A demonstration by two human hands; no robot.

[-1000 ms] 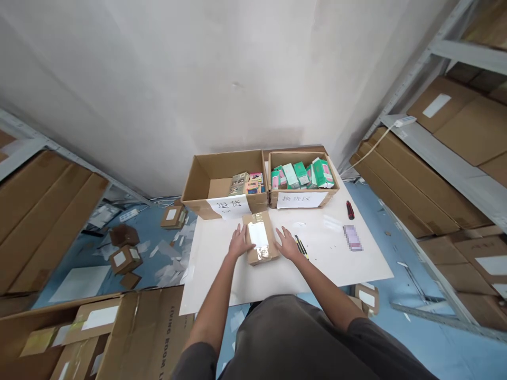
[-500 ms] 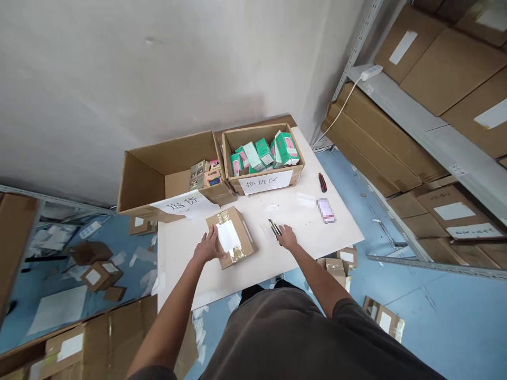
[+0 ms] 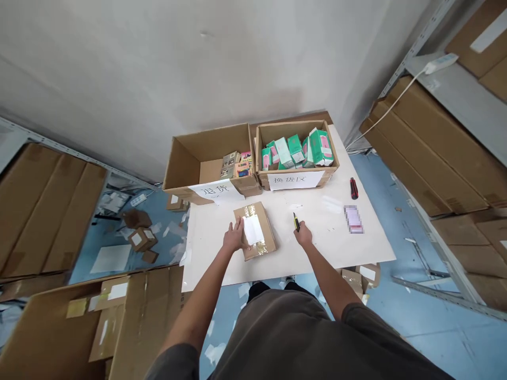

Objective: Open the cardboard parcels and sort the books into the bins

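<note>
A taped cardboard box [image 3: 270, 228] with a white label lies flat on the white table [image 3: 214, 266] in front of me. My left hand [image 3: 234, 236] rests against its left side, fingers spread and reaching onto the top, thumb near the lower left edge. To the right of the box, my right hand [image 3: 303, 234] is closed around a yellow and black utility knife [image 3: 296, 222]. The knife points away from me, apart from the box. Part of its handle is hidden by my fingers.
Behind the box stand two open cartons: the left carton [image 3: 186, 163] holds small boxes, the right carton [image 3: 259, 153] holds green and white boxes. A red and black tool [image 3: 354, 188] and a blurred phone-like rectangle [image 3: 354, 219] lie at right. Shelves [image 3: 455, 95] flank the table.
My right hand has closed around the utility knife, which lay under my fingers on the table before. My left hand stays on the box. The whole view has shifted.
</note>
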